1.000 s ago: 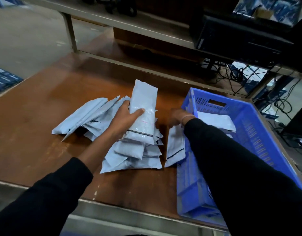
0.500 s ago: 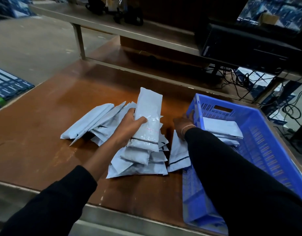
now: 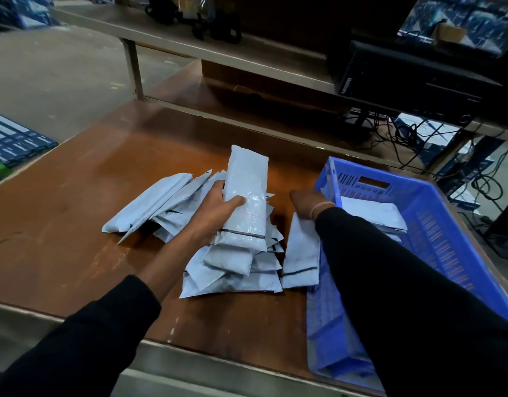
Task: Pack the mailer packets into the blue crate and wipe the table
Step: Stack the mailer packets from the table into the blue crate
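Note:
Several grey-white mailer packets (image 3: 232,270) lie heaped on the brown table (image 3: 75,224), and more fan out to the left (image 3: 149,207). My left hand (image 3: 218,213) grips one long mailer packet (image 3: 247,196), held just above the heap. The blue crate (image 3: 447,239) stands at the right with a few packets (image 3: 373,213) inside. My right hand (image 3: 307,203) hovers by the crate's left wall, over the top end of a packet (image 3: 300,259) that leans against the crate. Its fingers are curled and partly hidden.
A metal shelf frame (image 3: 218,50) runs along the back of the table, with a black box (image 3: 413,75) on it at the right. Cables (image 3: 407,138) hang behind the crate. Blue boxes (image 3: 12,141) sit on the floor at the left.
My left hand has kept its hold on the long packet. My right hand has drawn back from the packet pile to the crate's left wall.

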Demonstrator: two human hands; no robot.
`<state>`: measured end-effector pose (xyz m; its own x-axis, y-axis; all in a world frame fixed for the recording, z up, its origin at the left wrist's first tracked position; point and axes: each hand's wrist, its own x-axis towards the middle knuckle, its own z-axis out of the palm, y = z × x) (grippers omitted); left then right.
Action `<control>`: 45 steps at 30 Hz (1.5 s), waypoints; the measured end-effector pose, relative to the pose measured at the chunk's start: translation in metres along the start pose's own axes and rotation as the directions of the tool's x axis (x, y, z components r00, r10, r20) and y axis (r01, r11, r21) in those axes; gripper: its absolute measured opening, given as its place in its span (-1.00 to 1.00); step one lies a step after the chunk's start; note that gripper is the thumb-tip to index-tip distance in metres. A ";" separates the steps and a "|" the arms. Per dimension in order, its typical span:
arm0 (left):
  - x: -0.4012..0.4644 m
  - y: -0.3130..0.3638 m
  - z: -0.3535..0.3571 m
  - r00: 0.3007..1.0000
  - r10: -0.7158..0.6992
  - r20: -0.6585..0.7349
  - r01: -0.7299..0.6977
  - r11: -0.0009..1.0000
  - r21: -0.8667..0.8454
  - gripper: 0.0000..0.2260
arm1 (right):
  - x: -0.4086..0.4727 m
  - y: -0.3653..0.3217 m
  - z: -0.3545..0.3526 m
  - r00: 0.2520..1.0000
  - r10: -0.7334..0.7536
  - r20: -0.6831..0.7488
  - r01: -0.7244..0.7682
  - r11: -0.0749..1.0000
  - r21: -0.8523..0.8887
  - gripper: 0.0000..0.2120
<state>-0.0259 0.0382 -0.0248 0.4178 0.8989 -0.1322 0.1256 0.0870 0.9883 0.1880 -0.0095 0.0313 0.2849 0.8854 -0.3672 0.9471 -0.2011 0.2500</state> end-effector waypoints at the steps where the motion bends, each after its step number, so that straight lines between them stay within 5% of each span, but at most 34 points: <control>1: 0.001 0.001 0.000 1.000 0.001 -0.002 -0.001 1.000 -0.010 -0.56 | 0.009 0.008 -0.003 0.999 0.014 -0.045 -0.011 0.997 0.070 -0.69; 6: 0.008 0.008 0.004 0.999 0.031 -0.025 -0.032 0.998 -0.048 -0.52 | 0.013 0.039 -0.031 0.995 -0.001 -0.095 0.019 0.982 0.187 -0.46; 13: 0.018 0.008 0.010 0.998 0.045 -0.032 -0.046 0.998 -0.032 -0.46 | -0.001 0.041 -0.061 0.990 -0.134 -0.033 0.137 0.982 0.132 -0.58; 16: 0.021 0.009 0.013 0.998 0.050 -0.037 -0.051 0.998 -0.029 -0.49 | -0.026 0.053 -0.103 0.969 -0.247 -0.001 0.239 0.936 0.260 -0.53; 20: 0.027 0.011 0.016 1.000 0.003 -0.016 -0.005 0.990 -0.142 -0.57 | -0.064 0.065 -0.143 0.890 -0.450 0.075 0.342 0.767 0.543 -0.54; 25: 0.019 0.021 0.028 0.996 -0.027 0.088 0.052 0.954 -0.294 -0.59 | -0.074 0.083 -0.159 0.775 -0.624 -0.103 0.440 0.415 0.797 -0.49; 30: 0.001 0.032 0.030 0.981 -0.070 0.180 0.133 0.918 -0.372 -0.72 | -0.047 0.094 -0.143 0.803 -0.539 -0.253 0.332 0.053 0.942 -0.46; 35: -0.007 0.040 0.025 0.939 -0.041 0.343 0.209 0.858 -0.469 -0.43 | -0.009 0.097 -0.102 0.948 -0.239 -0.211 0.239 0.097 0.966 -0.47; 39: -0.012 0.048 0.026 0.944 -0.023 0.330 0.053 0.995 -0.084 -0.68 | -0.003 0.102 -0.079 0.975 -0.061 -0.213 0.215 0.033 0.976 -0.51; 42: -0.004 0.049 0.030 0.934 0.030 0.356 -0.081 0.988 0.132 -0.43 | -0.003 0.111 -0.067 0.974 0.024 -0.225 0.223 0.052 0.973 -0.52; 45: 0.003 0.057 0.037 0.915 0.094 0.392 -0.185 0.961 0.203 -0.34 | -0.009 0.126 -0.056 0.950 0.066 -0.304 0.280 0.245 0.928 -0.47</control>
<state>0.0160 0.0303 0.0279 0.7470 0.6623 -0.0585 0.2262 -0.1704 0.9590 0.2968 -0.0197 0.1165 0.2888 0.9555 -0.0595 0.4484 -0.1899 -0.8734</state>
